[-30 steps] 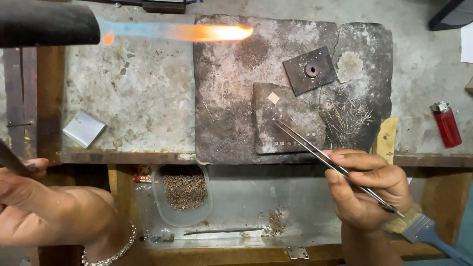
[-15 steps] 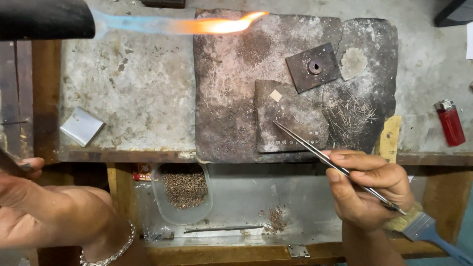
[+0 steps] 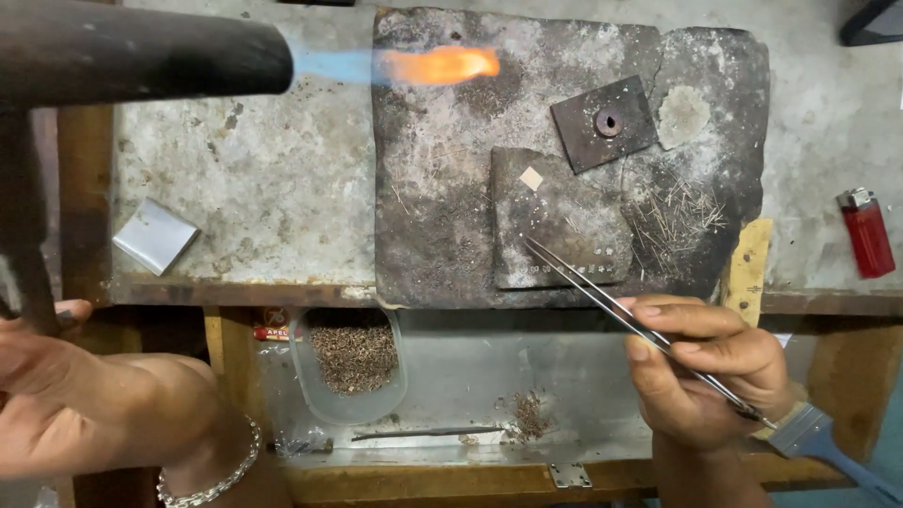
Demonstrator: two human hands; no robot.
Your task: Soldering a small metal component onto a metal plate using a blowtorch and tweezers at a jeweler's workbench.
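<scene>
My left hand [image 3: 56, 376] grips the handle of a dark blowtorch [image 3: 141, 56] whose blue and orange flame [image 3: 423, 66] shoots right over the top edge of a charred soldering slab [image 3: 451, 188]. Long steel tweezers [image 3: 602, 296] are pinched in my right hand [image 3: 705, 372], their tips resting on a smaller dark block [image 3: 564, 226] that lies on the slab. A tiny pale square piece [image 3: 531, 179] sits on that block, above the tweezer tips. A bracelet circles my left wrist.
A dark square plate with a hole [image 3: 605, 122] and a scatter of thin wires [image 3: 677, 221] lie on the slab's right. A red lighter [image 3: 865, 233] sits far right, a small metal sheet [image 3: 153, 237] left. Below, a tray holds a plastic cup of filings [image 3: 353, 362]; a brush [image 3: 828, 442] lies beside my right hand.
The torch flame has dropped slightly lower and shortened over the slab's upper left. The tweezers and right hand have barely moved.
</scene>
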